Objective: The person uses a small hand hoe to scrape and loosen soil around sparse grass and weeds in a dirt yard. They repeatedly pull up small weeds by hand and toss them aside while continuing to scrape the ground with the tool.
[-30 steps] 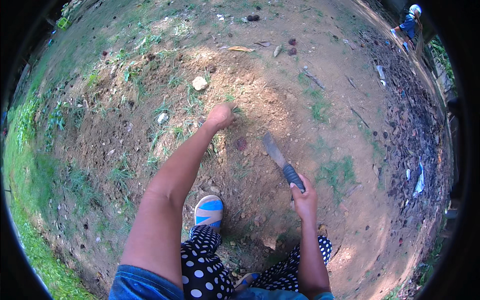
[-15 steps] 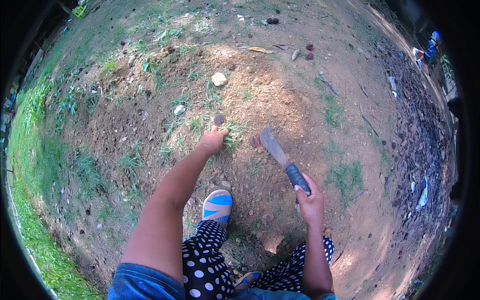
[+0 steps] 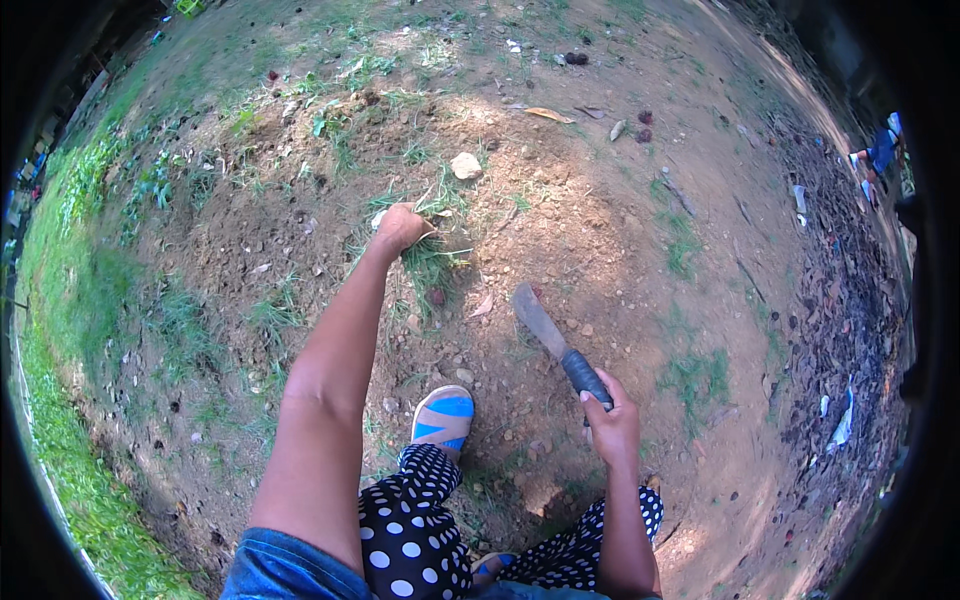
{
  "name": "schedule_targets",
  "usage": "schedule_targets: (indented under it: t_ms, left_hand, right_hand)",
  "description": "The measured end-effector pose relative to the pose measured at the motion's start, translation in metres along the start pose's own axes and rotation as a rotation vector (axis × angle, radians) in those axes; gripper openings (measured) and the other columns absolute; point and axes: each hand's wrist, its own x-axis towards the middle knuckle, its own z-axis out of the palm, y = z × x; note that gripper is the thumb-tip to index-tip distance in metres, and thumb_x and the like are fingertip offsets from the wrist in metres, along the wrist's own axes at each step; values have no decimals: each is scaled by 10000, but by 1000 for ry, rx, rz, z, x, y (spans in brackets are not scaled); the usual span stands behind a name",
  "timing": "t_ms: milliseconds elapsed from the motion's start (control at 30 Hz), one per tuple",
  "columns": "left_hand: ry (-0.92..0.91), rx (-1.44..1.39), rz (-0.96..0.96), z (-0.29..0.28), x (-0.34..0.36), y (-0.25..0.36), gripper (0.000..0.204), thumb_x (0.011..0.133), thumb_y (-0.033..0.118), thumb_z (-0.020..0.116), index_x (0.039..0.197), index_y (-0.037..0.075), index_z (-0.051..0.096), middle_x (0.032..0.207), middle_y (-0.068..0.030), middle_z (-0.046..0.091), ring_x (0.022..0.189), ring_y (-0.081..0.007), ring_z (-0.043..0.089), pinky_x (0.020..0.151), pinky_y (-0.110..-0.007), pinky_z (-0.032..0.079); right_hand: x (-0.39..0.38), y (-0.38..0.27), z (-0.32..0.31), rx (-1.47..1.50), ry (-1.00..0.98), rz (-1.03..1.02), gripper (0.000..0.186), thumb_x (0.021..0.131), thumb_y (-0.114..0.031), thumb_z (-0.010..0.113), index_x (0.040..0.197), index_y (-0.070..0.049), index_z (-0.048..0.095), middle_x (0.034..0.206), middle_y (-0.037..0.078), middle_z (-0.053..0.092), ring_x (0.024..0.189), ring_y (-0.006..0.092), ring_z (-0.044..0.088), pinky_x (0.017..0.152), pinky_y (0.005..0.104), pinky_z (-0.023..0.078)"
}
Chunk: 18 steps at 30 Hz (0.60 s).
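Uneven brown soil (image 3: 700, 480) spreads outdoors, edged by bright green grass (image 3: 80, 470) at left and a strip of dark dry leaves (image 3: 840, 300) at right. Near the soil's middle, the right hand (image 3: 614, 420) grips the black-wrapped handle of a curved grey metal knife (image 3: 540, 322), while the left hand (image 3: 402, 228) is closed on a thin-bladed green tuft (image 3: 432, 268) near a pale, rounded stone (image 3: 466, 166).

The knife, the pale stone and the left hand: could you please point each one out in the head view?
Knife (image 3: 562, 351): head view, where blade meets handle.
Pale stone (image 3: 466, 166): head view, middle of its upper surface.
Left hand (image 3: 401, 228): head view, back of the hand.
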Motion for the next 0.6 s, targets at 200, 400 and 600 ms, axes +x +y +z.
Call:
schedule_targets:
  t_ms: [200,400,600]
  left_hand:
    - [40,97,-54,-22,15,-39,321,664,143,774,863,-37,597,750,-109,641,613,-186,614,542,-329,490]
    - [-128,633,-234,70,-34,-36,535,820,191,521,1345,240,429,1477,-52,258,1338,-530,111,992,-663,306]
    - [24,419,-143,71,-31,-115,568,803,148,555,1343,234,401,1378,-136,389,1204,-500,419,954,-524,420]
  right_hand:
    - [1,-17,14,44,-64,2,435,834,-97,649,1245,-28,526,731,-2,568,517,57,493,442,230,400]
    - [4,-20,23,65,-108,16,436,837,-98,648,1248,-27,522,736,4,568,515,56,491,435,229,400]
    - [-9,-27,29,-26,-142,-29,429,832,-92,631,1247,-37,534,798,25,591,574,75,534,453,236,459]
